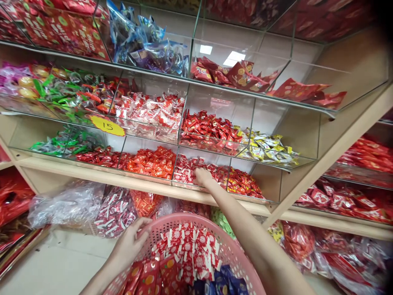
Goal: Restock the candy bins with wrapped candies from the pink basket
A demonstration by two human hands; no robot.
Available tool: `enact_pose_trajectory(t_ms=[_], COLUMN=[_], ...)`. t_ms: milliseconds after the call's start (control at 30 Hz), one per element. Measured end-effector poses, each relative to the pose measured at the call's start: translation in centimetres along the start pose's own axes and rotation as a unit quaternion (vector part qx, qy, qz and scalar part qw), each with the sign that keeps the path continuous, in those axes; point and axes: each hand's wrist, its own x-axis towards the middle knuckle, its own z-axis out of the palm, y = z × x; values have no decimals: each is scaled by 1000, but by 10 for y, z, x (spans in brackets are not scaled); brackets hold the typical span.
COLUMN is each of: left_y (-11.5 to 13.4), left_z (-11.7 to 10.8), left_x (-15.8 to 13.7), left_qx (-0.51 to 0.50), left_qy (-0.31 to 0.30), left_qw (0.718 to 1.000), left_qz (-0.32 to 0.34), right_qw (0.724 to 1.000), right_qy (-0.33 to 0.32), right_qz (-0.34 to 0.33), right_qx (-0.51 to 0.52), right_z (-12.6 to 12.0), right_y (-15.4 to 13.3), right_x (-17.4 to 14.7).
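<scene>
My right hand [203, 177] reaches into a clear shelf compartment of small red-and-white wrapped candies [186, 167]. Its fingers are curled down among them, and what they hold is hidden. Below, my left hand [137, 237] is closed on the left rim of a pink perforated plastic basket [242, 262]. Inside the basket lie many red-and-white wrapped candies [193, 252], larger red packets [150, 278] in front at the left, and dark blue packets [229, 282] at the right. My right forearm passes over the basket's right edge.
Clear dividers split the shelves into compartments of orange-red candies [152, 162], red candies [211, 129] and yellow-white candies [270, 147]. A yellow tag [107, 125] reads 15. Under the wooden ledge [92, 177] lie bagged sweets [115, 213]. A slanted wooden upright [331, 151] stands at the right.
</scene>
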Motion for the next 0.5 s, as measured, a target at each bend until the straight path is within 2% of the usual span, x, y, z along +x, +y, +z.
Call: enact_pose_trajectory(t_ms=[167, 300, 400, 500], left_y=[0, -1, -1, 0], left_z=[0, 1, 1, 1], left_x=[-1, 0, 0, 0], left_qx=[-7, 1, -2, -8], left_qy=[-10, -11, -10, -9], left_qw=[1000, 1000, 1000, 1000], left_qz=[-1, 2, 2, -6], right_qw=[998, 989, 976, 960], right_qy=[15, 20, 8, -21], right_qz=[-37, -78, -103, -127], right_qx=[47, 123, 190, 247], right_z=[0, -9, -14, -9], right_y=[16, 28, 31, 27], right_x=[-1, 0, 0, 0])
